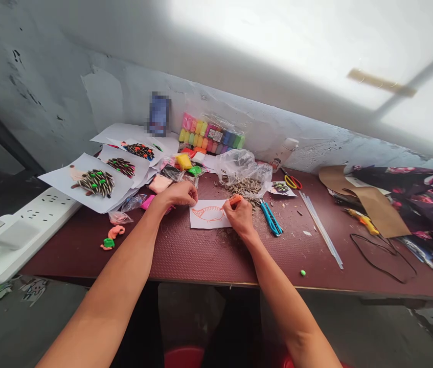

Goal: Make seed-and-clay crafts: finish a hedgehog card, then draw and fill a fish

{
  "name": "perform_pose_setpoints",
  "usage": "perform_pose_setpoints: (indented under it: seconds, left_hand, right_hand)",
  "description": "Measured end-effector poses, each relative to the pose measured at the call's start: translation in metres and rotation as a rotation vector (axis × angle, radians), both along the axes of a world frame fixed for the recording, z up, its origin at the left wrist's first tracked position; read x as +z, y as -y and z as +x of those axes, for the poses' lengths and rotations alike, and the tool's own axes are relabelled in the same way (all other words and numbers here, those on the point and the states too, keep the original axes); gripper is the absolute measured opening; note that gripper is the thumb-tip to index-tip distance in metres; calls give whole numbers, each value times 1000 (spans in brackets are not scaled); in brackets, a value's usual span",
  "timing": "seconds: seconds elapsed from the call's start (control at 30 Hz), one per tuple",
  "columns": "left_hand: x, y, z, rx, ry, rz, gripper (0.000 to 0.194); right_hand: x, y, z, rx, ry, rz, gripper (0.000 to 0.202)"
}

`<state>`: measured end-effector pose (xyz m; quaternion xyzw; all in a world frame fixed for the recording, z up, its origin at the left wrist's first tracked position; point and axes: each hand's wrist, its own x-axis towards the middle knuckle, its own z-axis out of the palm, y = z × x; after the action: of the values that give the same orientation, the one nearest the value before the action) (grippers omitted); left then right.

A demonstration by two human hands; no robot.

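Observation:
A small white paper (200, 223) lies on the dark red table, with an orange line drawing on it: a rounded, pointed-nosed body with short strokes along the back. My right hand (240, 217) is closed around an orange marker (235, 200), its tip down at the right part of the drawing. At the paper's upper left corner, my left hand (182, 194) has its fingers curled and appears to hold the corner; its fingertips are partly hidden. Beyond the right hand, striped sunflower seeds (245, 186) spill from a clear plastic bag (235, 162). A blue utility knife (271, 217) lies to the right.
Seed-covered hedgehog pictures (99, 181) are stacked left, near a white power strip (20, 225). Coloured clay packs (208, 137) lean on the wall. Scissors (292, 181), clear glue sticks (321, 230) and a yellow glue gun (365, 221) with its cord lie right.

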<state>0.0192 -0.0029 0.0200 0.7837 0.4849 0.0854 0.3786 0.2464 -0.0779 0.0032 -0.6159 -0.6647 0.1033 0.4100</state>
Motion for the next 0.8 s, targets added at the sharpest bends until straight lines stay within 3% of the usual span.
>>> perform_pose_setpoints:
  seconds: [0.4, 0.8]
  left_hand:
    - [-1, -1, -1, -1, 19, -3, 23]
    - [-5, -3, -1, -1, 1, 12, 26]
  right_hand:
    - [1, 1, -1, 6, 0, -22, 22]
    - [9, 4, -6, 24, -151, -16, 20]
